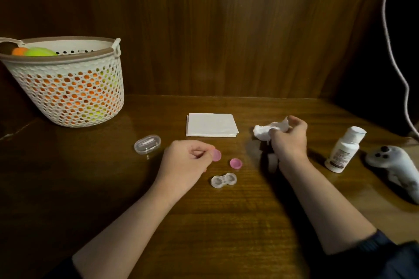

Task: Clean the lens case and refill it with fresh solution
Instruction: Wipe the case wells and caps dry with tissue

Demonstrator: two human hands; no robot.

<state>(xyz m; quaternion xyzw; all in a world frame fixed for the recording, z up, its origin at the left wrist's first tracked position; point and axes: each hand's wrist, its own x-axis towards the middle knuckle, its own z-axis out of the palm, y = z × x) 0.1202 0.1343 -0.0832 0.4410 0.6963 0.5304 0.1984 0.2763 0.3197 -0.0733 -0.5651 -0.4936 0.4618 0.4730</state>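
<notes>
I see 2 bare forearms reaching in from the bottom edge of my head view, each ending in an uncovered hand: the left hand (184, 159) and the right hand (289, 137). I spot no rings, watch, bracelets or gloves on either one, as far as this dim light lets me judge. The fingernails look short and plain, though they are too small for me to be sure. At the lower right, a dark sleeve (371, 247), navy or near black, is pushed up near the elbow and bunches in soft folds. At the lower left I make out only a dark edge of fabric.
</notes>
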